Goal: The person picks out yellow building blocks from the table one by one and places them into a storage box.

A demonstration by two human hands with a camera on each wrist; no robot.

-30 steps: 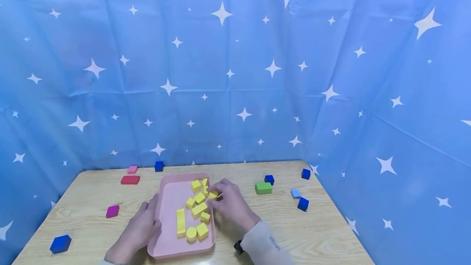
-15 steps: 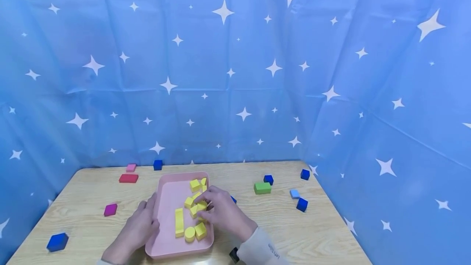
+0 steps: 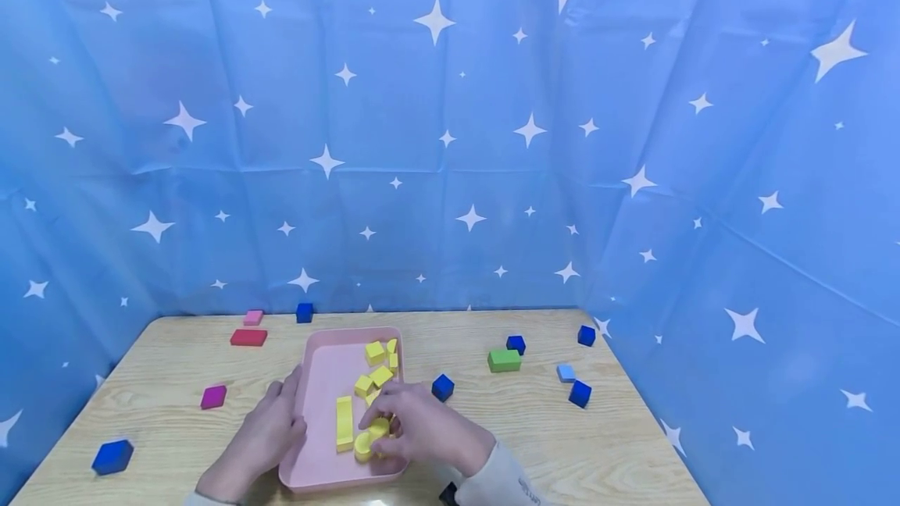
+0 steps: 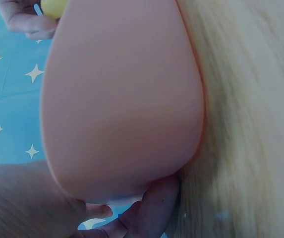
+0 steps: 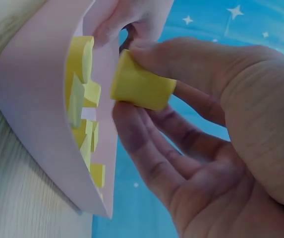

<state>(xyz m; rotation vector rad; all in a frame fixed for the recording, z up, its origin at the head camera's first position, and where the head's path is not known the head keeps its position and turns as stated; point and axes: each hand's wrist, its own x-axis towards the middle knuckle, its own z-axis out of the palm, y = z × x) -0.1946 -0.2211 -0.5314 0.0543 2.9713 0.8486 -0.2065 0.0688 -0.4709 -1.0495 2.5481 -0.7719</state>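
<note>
A pink tray [image 3: 319, 412] lies on the table with several yellow blocks, among them a long bar [image 3: 344, 422] and a round block [image 3: 362, 443]. My left hand [image 3: 266, 432] grips the tray's left side, its thumb at the rim; the left wrist view shows the tray wall [image 4: 122, 99] and fingers [image 4: 161, 203] against it. Over the near right part of the tray, my right hand [image 3: 429, 426] pinches a yellow block [image 5: 142, 84] between thumb and fingertips. In the right wrist view that block is apart from the others, which my right hand partly hides from the head view.
Right of the tray are a blue cube [image 3: 443, 387], a green block [image 3: 504, 361] and several more blue ones. To the left lie a magenta block [image 3: 214, 397], a red block [image 3: 249, 337], a pink block [image 3: 253, 318] and a blue block [image 3: 112, 457]. A starry curtain [image 3: 450, 139] hangs behind.
My right hand has moved from the tray's right rim inward and toward its near end, with the yellow block. The blue cube it covered now shows. My left hand keeps its place.
</note>
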